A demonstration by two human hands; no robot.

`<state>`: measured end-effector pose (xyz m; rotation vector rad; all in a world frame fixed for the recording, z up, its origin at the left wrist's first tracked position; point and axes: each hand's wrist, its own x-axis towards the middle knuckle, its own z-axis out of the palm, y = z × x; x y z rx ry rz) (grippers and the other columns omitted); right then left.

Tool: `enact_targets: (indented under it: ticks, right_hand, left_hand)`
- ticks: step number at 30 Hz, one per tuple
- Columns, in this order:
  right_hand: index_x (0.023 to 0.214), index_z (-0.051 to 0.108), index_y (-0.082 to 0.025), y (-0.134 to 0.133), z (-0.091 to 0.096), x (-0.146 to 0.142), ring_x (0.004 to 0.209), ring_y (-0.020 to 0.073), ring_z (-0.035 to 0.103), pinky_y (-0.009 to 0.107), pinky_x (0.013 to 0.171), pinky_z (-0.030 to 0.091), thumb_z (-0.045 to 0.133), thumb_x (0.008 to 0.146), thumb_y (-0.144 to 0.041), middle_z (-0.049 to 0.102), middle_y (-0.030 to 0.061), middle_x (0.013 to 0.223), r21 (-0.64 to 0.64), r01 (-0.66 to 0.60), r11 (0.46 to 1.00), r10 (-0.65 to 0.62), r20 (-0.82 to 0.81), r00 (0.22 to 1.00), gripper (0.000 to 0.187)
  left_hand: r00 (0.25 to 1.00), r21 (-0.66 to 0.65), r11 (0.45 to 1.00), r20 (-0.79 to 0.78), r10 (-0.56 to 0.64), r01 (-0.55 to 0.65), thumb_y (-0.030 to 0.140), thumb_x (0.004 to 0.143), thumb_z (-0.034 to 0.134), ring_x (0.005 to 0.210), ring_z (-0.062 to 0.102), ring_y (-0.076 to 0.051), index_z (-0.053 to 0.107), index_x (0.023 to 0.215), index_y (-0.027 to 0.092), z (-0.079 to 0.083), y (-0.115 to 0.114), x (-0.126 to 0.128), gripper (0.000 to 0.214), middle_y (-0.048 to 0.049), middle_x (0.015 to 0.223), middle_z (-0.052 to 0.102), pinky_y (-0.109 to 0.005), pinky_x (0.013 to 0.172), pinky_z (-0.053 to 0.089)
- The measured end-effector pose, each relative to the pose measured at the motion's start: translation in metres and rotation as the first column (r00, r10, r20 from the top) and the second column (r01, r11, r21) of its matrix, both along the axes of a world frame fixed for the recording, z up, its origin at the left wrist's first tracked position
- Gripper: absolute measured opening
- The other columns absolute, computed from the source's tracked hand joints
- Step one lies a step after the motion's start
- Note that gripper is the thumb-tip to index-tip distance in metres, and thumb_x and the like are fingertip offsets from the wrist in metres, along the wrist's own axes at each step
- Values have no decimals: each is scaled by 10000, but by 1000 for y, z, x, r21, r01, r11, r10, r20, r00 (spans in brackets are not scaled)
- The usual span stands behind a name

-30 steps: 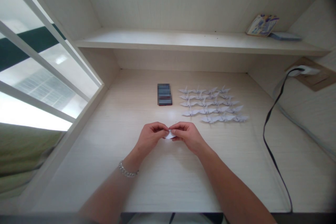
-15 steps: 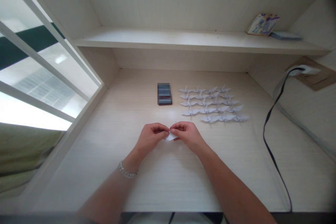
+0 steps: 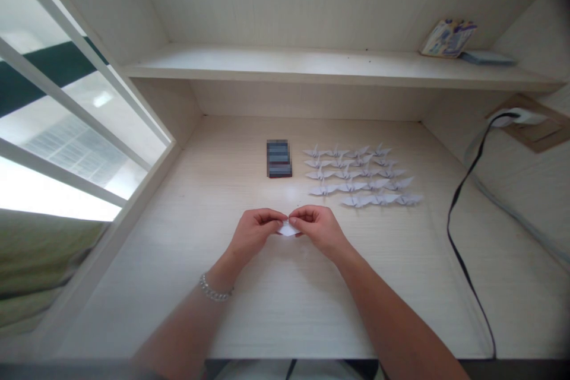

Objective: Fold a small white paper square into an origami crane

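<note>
A small piece of folded white paper (image 3: 288, 230) is pinched between my two hands above the middle of the desk. My left hand (image 3: 257, 228) grips its left side between thumb and fingers; a silver chain bracelet (image 3: 215, 291) circles that wrist. On the right side, my right hand (image 3: 317, 227) holds the paper the same way, its thumb lying across the top. Fingers cover much of the paper, so its exact fold is hidden. Beyond my right hand, several white paper cranes (image 3: 356, 172) stand in rows.
A dark, pixelated rectangular object (image 3: 279, 159) lies left of the cranes. A black cable (image 3: 450, 219) runs from the wall socket (image 3: 519, 117) down the desk's right side. The shelf (image 3: 285, 65) holds a colourful packet (image 3: 448, 38). White railings (image 3: 66, 101) border the left.
My left thumb has shifted slightly left, and a little more of the paper's left part shows. Both hands keep their hold; the cranes have not moved.
</note>
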<state>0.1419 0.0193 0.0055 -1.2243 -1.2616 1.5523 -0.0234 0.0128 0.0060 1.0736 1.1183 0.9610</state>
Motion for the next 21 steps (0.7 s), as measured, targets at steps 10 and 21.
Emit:
enact_targets:
  ticks: [10, 21]
  right_hand:
    - [808, 610, -154, -2, -3, 0, 581, 128, 581, 262, 528, 507, 658, 662, -293, 618, 10, 646, 47, 7, 999, -6, -16, 1000, 207]
    - [832, 594, -158, -2, -2, 1, 593, 126, 567, 248, 536, 450, 632, 690, -280, 622, 17, 683, 110, -2, 994, -4, 59, 998, 191]
  left_hand:
    - [997, -12, 999, 60, 43, -42, 215, 610, 706, 645, 608, -131, 657, 790, 115, -3, 1, 4, 212, -49, 722, 672, -249, 623, 489]
    - [995, -12, 999, 81, 51, -50, 236, 634, 697, 628, 599, -122, 651, 801, 113, -3, 1, 3, 213, -39, 713, 664, -241, 601, 497]
